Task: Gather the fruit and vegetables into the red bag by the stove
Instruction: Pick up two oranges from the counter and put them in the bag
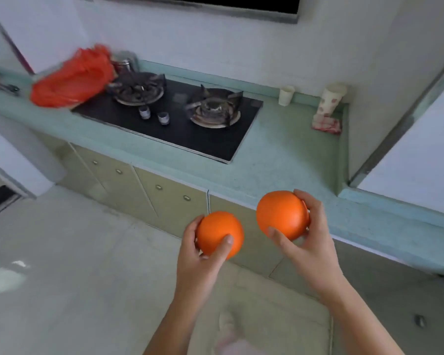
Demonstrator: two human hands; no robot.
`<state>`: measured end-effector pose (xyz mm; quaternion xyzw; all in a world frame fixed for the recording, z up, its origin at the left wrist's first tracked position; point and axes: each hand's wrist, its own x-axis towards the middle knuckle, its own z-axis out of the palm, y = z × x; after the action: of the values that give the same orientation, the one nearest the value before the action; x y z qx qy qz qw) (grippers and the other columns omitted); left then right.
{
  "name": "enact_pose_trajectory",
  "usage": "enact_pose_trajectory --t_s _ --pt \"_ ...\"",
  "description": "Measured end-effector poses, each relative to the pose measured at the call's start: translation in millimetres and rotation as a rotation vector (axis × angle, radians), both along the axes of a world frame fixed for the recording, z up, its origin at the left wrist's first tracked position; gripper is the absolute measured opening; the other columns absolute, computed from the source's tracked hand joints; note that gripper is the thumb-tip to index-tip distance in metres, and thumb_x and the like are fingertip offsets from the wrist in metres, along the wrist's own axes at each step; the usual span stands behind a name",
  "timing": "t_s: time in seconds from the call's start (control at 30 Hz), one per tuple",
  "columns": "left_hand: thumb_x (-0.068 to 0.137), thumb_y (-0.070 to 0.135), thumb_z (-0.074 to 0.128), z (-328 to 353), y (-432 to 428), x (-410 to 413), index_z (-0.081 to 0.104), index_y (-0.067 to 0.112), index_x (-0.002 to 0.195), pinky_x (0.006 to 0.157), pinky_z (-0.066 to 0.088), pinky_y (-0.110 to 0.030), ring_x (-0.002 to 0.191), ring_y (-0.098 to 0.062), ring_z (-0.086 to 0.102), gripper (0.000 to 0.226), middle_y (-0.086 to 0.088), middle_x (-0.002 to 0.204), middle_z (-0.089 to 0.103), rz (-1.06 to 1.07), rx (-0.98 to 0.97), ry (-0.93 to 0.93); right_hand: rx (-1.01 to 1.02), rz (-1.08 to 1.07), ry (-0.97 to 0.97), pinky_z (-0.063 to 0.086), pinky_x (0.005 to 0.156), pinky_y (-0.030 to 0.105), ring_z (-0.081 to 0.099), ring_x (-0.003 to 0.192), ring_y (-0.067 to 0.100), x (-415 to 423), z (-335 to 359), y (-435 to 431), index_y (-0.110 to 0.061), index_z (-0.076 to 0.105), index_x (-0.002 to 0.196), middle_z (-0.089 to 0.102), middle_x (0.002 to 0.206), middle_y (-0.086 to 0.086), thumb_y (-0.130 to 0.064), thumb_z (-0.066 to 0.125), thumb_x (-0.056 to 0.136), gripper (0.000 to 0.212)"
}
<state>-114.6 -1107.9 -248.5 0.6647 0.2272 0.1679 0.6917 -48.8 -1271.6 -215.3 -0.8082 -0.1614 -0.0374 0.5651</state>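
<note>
Both hands grip fruit over the floor at about 5 o'clock: left hand (203, 252) is wrapped around one orange (219, 234), thumb across its front; right hand (310, 234) clasps the other orange (282, 215), fingers over its far side. Red bag (72, 80) slumps on the counter (280, 155) at 10 o'clock, touching the stove (174, 124); its contents cannot be seen. Two cups (286, 94) stand at 1 o'clock

Count on inspection: two oranges, one (219, 234) and another (282, 215). One red bag (72, 80). One stove (169, 119) with two burners, left (136, 88) and right (214, 107), and two knobs (154, 115). Two cups, small (286, 95) and patterned (330, 99).
</note>
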Motion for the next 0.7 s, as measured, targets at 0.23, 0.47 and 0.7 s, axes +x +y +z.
enact_pose_trajectory --t_s 0.23,0.47,0.7 --pt "0.073 0.024 0.074 30 79 77 0.044 0.033 0.122 0.06 0.048 -0.008 0.09 0.0 0.055 0.058 0.013 0.115 0.049 0.158 0.173 0.057 0.019 0.167 -0.023 0.039 0.08 0.011 0.043 0.108 -0.006 103 12 82 -0.045 0.034 0.116 0.037 0.125 -0.023 -0.046 0.069 0.057 0.068" --pt "0.064 0.041 0.074 28 151 85 0.037 0.041 0.12 0.073 0.048 -0.019 0.101 -0.004 0.05 0.066 0.027 0.115 0.04 0.373 0.275 0.101 -0.001 0.393 0.014 0.046 0.064 0.01 0.043 0.102 -0.012 153 17 194 -0.05 0.034 0.113 0.035 0.119 -0.029 -0.036 0.079 0.061 0.07" --pt "0.068 0.034 0.076 8 270 74 0.034 0.049 0.112 0.077 0.048 -0.027 0.1 -0.008 0.05 0.062 0.032 0.112 0.036 0.532 0.305 0.138 -0.028 0.58 0.033 0.047 0.068 0.007 0.043 0.103 -0.013 159 9 331 -0.053 0.032 0.113 0.035 0.117 -0.035 -0.062 0.063 0.053 0.069"
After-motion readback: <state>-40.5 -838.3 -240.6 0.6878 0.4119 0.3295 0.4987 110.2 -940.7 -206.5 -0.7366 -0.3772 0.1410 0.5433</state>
